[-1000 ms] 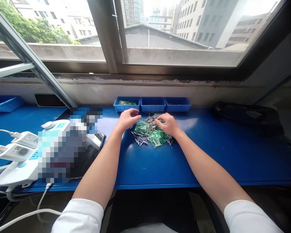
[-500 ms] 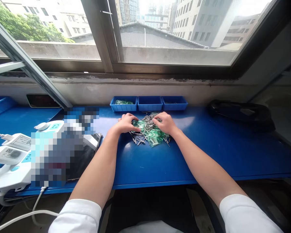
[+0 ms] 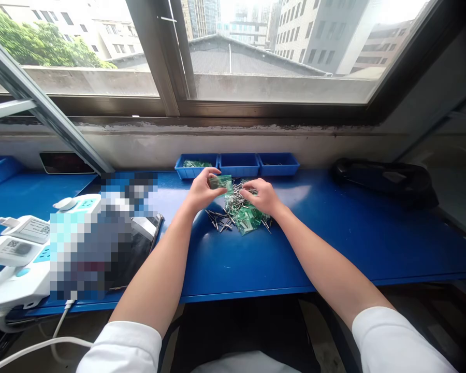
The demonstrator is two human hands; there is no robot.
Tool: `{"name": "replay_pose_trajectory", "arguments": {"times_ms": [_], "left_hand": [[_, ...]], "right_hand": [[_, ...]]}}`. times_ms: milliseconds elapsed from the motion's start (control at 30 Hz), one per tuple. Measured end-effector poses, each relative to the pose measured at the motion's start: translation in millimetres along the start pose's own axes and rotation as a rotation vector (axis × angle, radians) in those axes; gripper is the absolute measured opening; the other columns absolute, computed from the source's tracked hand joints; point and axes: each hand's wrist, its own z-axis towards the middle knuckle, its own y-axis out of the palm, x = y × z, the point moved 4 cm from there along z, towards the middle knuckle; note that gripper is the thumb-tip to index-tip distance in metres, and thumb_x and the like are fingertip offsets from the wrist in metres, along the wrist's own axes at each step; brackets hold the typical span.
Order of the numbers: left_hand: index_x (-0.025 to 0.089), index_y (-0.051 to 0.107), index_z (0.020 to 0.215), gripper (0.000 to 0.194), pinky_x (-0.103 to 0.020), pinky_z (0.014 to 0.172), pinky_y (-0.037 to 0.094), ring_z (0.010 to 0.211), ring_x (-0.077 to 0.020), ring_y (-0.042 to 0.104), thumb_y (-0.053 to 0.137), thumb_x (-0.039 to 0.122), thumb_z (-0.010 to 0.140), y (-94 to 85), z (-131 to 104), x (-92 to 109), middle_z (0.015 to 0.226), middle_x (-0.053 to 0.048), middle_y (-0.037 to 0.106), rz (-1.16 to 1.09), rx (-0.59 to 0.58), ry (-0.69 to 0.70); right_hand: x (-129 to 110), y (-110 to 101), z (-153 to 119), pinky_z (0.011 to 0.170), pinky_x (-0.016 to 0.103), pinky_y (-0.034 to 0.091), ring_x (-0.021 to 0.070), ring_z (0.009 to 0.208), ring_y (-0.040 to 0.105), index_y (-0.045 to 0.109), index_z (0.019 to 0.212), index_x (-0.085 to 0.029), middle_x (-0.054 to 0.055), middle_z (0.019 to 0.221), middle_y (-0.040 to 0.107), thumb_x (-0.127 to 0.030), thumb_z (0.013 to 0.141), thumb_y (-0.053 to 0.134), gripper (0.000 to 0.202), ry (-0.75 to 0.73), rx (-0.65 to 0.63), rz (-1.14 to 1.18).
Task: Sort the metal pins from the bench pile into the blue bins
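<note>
Now my left hand [image 3: 199,192] pinches a small green bag [image 3: 220,182], lifted just above the heap of pins [image 3: 233,207] and green bags near the back edge of the blue bench [image 3: 334,243]. My right hand [image 3: 263,196] rests on the heap, fingers curled together among the pins; whether they grip one I cannot tell. Three blue trays [image 3: 236,165] line the back edge, just behind the heap. A white power strip [image 3: 19,259] sits at the left front corner.

Single head view, looking forward-down over blue bench [image 3: 334,243], window [image 3: 256,52] beyond.
</note>
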Motion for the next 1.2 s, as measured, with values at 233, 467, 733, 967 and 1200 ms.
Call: {"name": "replay_pose_trajectory", "arguments": {"times_ms": [233,467,733,967,1200], "left_hand": [[0.019,0.068,0.082,0.011,-0.033,0.08,0.054,0.088,-0.0188,0.066,0.065,0.017,0.072,32.5,-8,29,0.089,-0.004,0.072,0.036,0.114,0.292],[0.022,0.073,0.079,0.028,-0.043,0.101,0.046,0.12,-0.0227,0.054,0.054,0.003,0.07,34.3,-10,26,0.118,-0.004,0.066,0.048,0.147,0.432],[0.02,0.059,0.113,0.037,-0.028,0.071,0.051,0.078,-0.0154,0.064,0.065,0.025,0.077,36.2,-10,21,0.085,-0.003,0.07,-0.105,0.142,0.22],[0.021,0.056,0.099,0.018,-0.022,0.058,0.042,0.057,-0.0085,0.049,0.058,0.028,0.082,30.3,-9,22,0.068,0.004,0.057,-0.064,0.288,0.153],[0.018,0.067,0.087,0.02,-0.027,0.071,0.048,0.07,-0.0132,0.056,0.06,0.035,0.08,-4.9,-2,4,0.085,-0.004,0.064,0.165,0.6,0.029]], "right_hand": [[-6,0,0,0.065,0.029,0.05,0.0144,0.07,0.06,0.07,0.093,-0.02,0.004,0.087,0.07,-0.027,0.082,0.059,0.017,-0.091,0.094,0.154],[-5,-7,-1,0.068,0.03,0.054,0.018,0.088,0.063,0.071,0.09,-0.022,0.008,0.102,0.066,-0.019,0.084,0.05,0.022,-0.164,0.262,0.047],[-5,-2,-3,0.059,0.029,0.05,0.0136,0.06,0.056,0.063,0.109,-0.021,0.004,0.082,0.068,-0.034,0.083,0.059,0.029,-0.015,0.165,0.14],[-9,3,-3,0.056,0.026,0.047,0.0124,0.058,0.056,0.033,0.139,-0.021,0.001,0.079,0.067,-0.035,0.083,0.057,0.063,0.091,0.132,0.24],[3,3,-4,0.064,0.031,0.05,0.0151,0.067,0.058,0.044,0.131,-0.022,0.003,0.085,0.067,-0.033,0.083,0.056,0.051,0.034,0.046,0.123]]}}
